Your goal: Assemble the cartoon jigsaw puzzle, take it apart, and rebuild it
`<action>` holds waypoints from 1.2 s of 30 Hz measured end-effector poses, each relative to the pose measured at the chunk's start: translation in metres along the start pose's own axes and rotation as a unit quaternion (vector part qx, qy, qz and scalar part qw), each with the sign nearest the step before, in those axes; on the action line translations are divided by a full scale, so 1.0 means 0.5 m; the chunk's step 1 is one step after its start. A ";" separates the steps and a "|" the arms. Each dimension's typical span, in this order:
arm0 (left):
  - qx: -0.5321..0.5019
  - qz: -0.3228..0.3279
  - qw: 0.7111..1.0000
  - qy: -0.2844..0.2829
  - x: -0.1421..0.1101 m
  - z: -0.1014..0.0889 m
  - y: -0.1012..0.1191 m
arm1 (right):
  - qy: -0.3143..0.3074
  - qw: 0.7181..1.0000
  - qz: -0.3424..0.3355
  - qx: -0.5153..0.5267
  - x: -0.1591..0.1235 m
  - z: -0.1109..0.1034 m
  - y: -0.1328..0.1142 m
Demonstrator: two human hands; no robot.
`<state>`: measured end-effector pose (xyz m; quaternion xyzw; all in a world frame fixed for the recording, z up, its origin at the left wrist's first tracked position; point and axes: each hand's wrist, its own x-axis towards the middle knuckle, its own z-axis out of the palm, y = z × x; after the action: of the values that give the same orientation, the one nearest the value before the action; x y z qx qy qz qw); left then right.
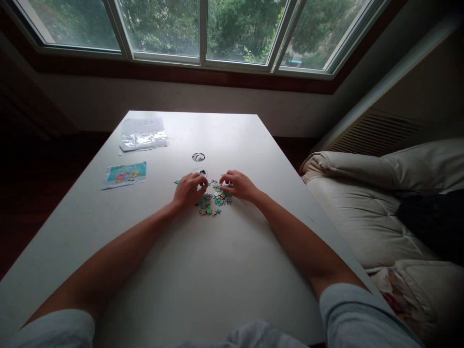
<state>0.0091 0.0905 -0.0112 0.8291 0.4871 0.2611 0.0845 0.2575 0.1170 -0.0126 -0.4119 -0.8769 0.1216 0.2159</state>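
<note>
A loose pile of small jigsaw puzzle pieces (208,203), mostly green with some pink and pale ones, lies on the white table (217,261). At the pile's left edge is my left hand (190,188), its thumb and forefinger curled together in a pinch. Whatever sits between those fingertips is too small to make out. On the opposite side, my right hand (237,185) bends over the pieces with a gap between thumb and forefinger. No piece can be seen held there. A few pieces lie apart, close to my left hand.
A printed picture card (126,174) with cartoon figures lies left of my hands. Behind it are papers with a clear plastic bag (143,135). Two round inserts, including the far one (198,157), are set in the tabletop. A padded cream seat (355,212) stands along the right side.
</note>
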 end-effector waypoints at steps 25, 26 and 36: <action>0.159 0.004 0.987 -0.025 0.000 -0.021 -0.026 | 0.052 0.985 0.163 0.004 0.029 0.022 0.026; 0.157 0.003 0.987 -0.025 0.000 -0.020 -0.026 | 0.048 0.986 0.161 0.000 0.029 0.023 0.025; 0.147 0.025 0.988 -0.033 -0.006 -0.017 -0.031 | 0.033 0.997 0.070 0.027 0.013 0.007 0.011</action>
<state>-0.0081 0.0947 -0.0113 0.8525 0.4965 0.1611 -0.0288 0.2561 0.1253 -0.0160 -0.4699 -0.8347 0.1469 0.2468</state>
